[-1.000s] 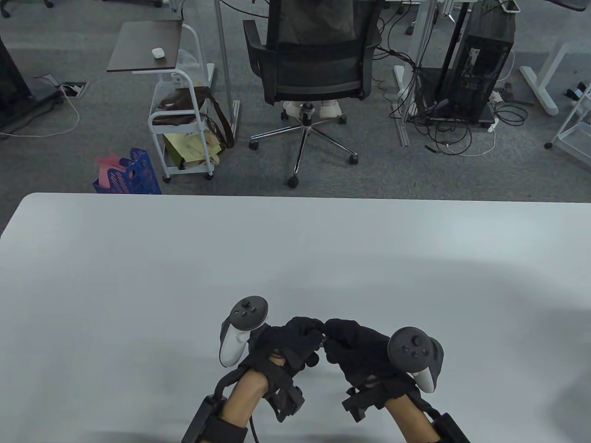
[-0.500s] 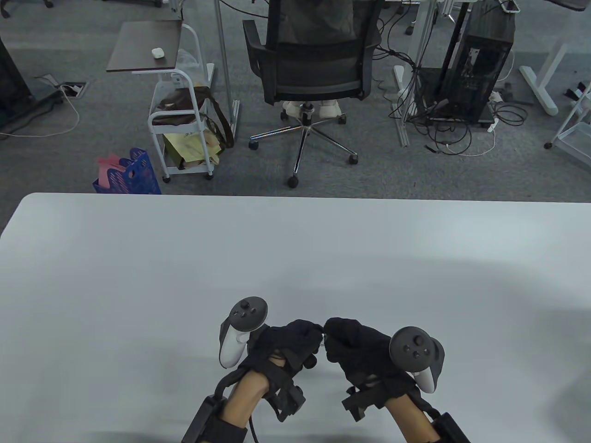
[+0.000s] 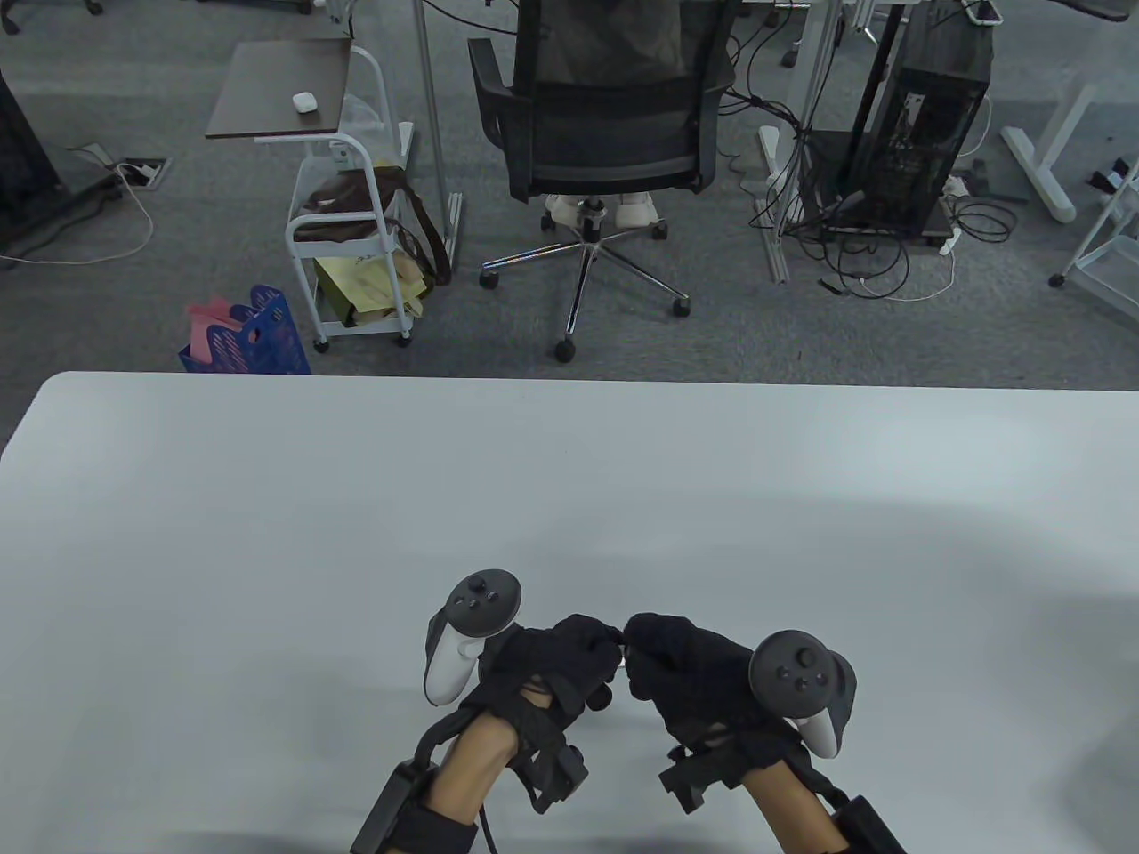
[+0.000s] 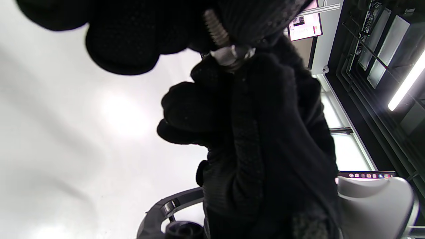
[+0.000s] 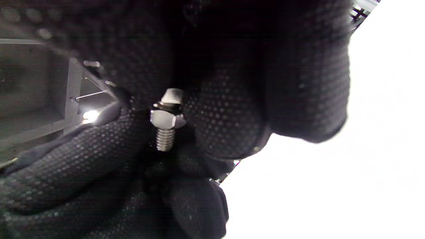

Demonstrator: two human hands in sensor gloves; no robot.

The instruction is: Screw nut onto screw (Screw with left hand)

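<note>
We see the left hand [image 3: 569, 663] pinching the screw [image 4: 215, 29] and the right hand [image 3: 685, 672] pinching the nut [image 5: 167, 118] threaded on it.

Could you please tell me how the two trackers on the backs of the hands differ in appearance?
The left tracker has a white handle below its dark ring and leans outward to the left; the right tracker is mostly dark grey, pale only at its lower tip, leaning right. Both have button-studded round faces pointing up.
</note>
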